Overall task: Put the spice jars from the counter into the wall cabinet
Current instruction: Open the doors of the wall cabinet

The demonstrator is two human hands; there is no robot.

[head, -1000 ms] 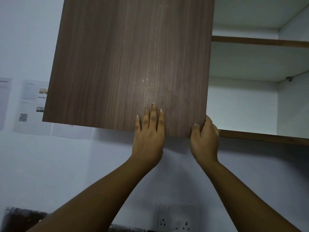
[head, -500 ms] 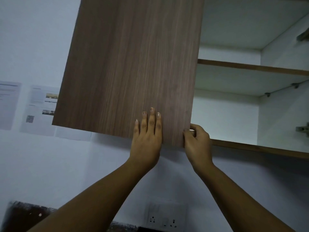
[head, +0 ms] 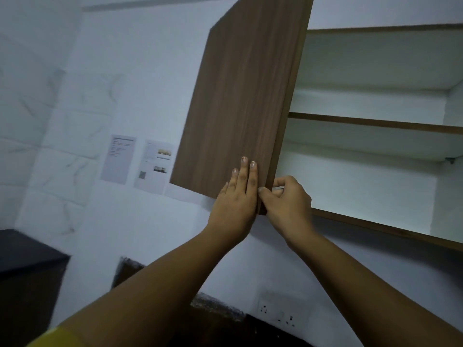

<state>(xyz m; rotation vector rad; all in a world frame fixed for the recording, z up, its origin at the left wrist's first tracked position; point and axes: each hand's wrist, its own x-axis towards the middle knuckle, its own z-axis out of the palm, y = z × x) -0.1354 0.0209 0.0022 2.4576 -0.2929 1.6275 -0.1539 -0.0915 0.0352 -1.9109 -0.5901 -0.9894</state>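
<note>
Left hand (head: 235, 196) flat, right hand (head: 288, 199) pinching door (head: 245, 96) | papers (head: 140, 164), maybe overlapped, behind

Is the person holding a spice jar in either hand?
No, the left hand lies flat on the cabinet door and the right hand pinches that door's lower corner, nothing else.

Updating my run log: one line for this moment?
cabinet door open | left hand flat on it | right hand pinches its edge | wall cabinet shelves exposed
</note>
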